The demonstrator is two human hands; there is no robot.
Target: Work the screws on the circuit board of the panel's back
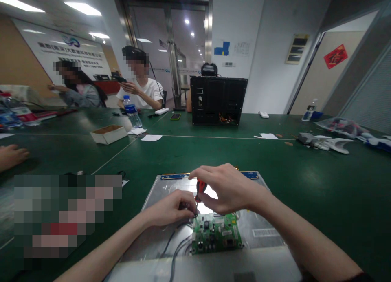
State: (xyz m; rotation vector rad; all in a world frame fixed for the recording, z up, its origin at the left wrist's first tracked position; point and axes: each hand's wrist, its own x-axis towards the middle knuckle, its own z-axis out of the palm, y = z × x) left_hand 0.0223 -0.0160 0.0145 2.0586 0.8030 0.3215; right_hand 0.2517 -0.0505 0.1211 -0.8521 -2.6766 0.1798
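Note:
A green circuit board (215, 233) lies on a silvery metal panel (265, 237) in front of me. My right hand (227, 188) holds a red and black screwdriver (200, 187) upright between thumb and fingers, its shaft pointing down at the board's upper left corner. Beside that tip, my left hand (180, 206) has its fingers pinched together at the same corner. What those fingers hold, if anything, is hidden. Grey cables (174, 257) run along the board's left side over the panel.
Across the green table (214, 151) stands a black open-backed case (218, 100). A cardboard box (109, 134) and a water bottle (132, 112) are at the left. Two people sit beyond; another person's hand (14, 156) rests at the left edge. Plastic-wrapped parts (345, 127) lie right.

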